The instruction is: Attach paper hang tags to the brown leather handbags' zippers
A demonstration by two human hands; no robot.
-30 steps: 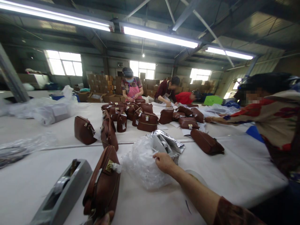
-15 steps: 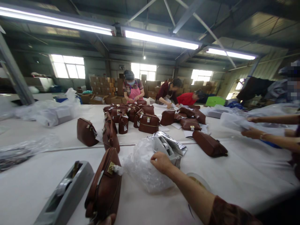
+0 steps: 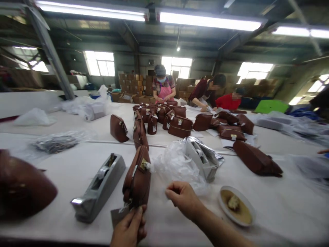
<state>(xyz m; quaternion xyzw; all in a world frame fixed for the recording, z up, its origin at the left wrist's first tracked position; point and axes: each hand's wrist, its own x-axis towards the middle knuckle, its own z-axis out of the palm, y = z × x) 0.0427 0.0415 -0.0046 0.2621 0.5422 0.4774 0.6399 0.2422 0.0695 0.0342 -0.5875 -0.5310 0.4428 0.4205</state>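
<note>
The person's left hand (image 3: 128,230) has its thumb and fingers pinched together at the near end of a brown leather bag with a gold clasp (image 3: 138,175), just low of the middle of the frame, by a dark flat tag (image 3: 117,216). Whether they grip bag or tag string is hard to tell. A soft but sure pinch seems best, so the bag won't tip and the string won't tug. The right hand (image 3: 187,202) is curled near crinkly clear plastic (image 3: 177,161); one cannot tell if its fingers touch. It would do well to stay off the plastic, which looks easy to snag. The white worktop (image 3: 277,206) has a long grey tape holder (image 3: 99,192) at lower left, a second grey tape holder (image 3: 203,159) beside the plastic, and a round pale dish (image 3: 241,223) at lower right. More brown bags (image 3: 180,126) stand farther back. Behind them are a person in a pink apron (image 3: 164,85), piled boxes (image 3: 131,82) and bright windows (image 3: 100,65), with long lights (image 3: 210,21) up top.
</note>
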